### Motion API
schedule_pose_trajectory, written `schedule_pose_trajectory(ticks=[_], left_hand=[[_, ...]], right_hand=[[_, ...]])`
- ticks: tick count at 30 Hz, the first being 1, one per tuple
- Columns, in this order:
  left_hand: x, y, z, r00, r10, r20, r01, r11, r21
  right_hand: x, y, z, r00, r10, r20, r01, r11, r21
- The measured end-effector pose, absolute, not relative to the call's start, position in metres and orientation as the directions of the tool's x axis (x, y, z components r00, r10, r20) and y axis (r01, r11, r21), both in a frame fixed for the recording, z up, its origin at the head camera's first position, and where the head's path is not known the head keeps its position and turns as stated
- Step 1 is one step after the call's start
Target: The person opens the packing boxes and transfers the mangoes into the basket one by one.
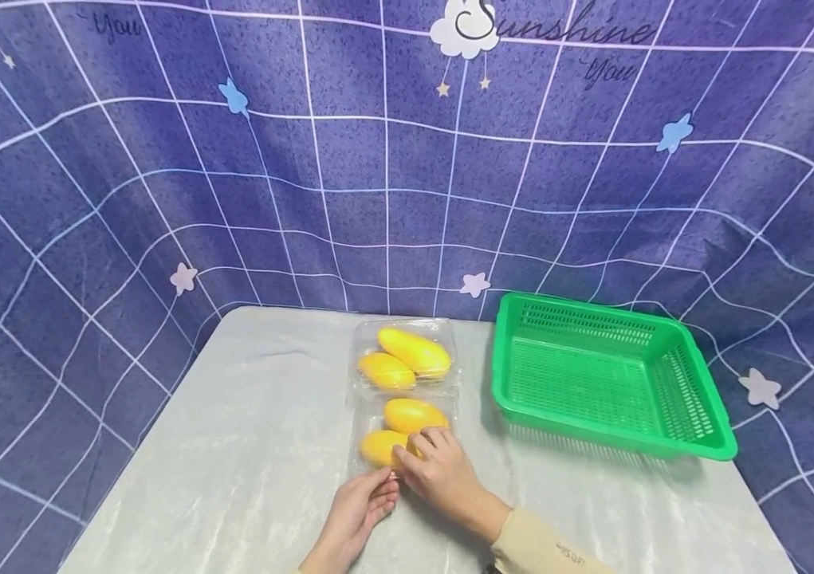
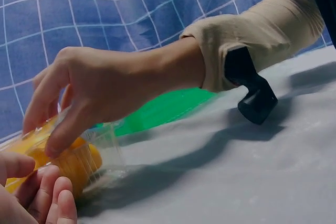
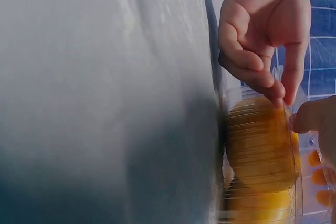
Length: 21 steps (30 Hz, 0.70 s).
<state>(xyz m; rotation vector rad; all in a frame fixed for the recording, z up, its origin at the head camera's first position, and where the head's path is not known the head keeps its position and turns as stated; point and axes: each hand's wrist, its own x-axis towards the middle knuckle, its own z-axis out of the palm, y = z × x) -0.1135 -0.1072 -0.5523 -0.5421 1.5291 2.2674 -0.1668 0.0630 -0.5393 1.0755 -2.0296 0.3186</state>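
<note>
My left hand (image 1: 359,510) pinches the near edge of a clear plastic box (image 2: 113,142) between thumb and fingertips. Over the box's near right corner, my right hand (image 1: 442,474) grips the rim, thumb on the near side and fingers curled across the top. Yellow mangoes lie in this box: one at the back (image 1: 410,414), another at the front left (image 1: 380,448), and more yellow partly covered by my right hand. Directly behind, a clear plastic section (image 1: 365,339) holds a long mango (image 1: 414,351) and a shorter mango (image 1: 387,371). Whether both sections are joined I cannot tell.
A green slotted basket (image 1: 611,434) stands at the table's right rear, with nothing inside. The pale cloth-covered table (image 1: 234,446) ends at a blue-purple checked curtain (image 1: 349,215) behind and at both sides.
</note>
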Motion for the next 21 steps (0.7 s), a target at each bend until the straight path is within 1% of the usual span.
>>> schedule_pose_trajectory(ticks=[7,14,18,21], left_hand=[[-0.116,-0.108,-0.552,-0.875,0.022,-0.483,-0.467,-0.299,0.832],[-0.117,-0.111,-0.551,-0.887,-0.008,-0.462,-0.451,-0.211,0.868],[-0.118,-0.111,-0.553,-0.895,0.002,-0.447,-0.439,-0.187,0.879],[-0.118,-0.110,-0.554,-0.887,0.026,-0.461,-0.457,-0.190,0.869]], right_hand=[[-0.169,0.060,-0.538,-0.301,-0.577,0.759,-0.788,0.599,0.143],[-0.170,0.053,-0.529,-0.313,-0.580,0.752,-0.770,0.618,0.156],[-0.175,0.048,-0.514,-0.296,-0.556,0.776,-0.748,0.641,0.174],[-0.184,0.047,-0.493,-0.307,-0.507,0.806,-0.726,0.672,0.146]])
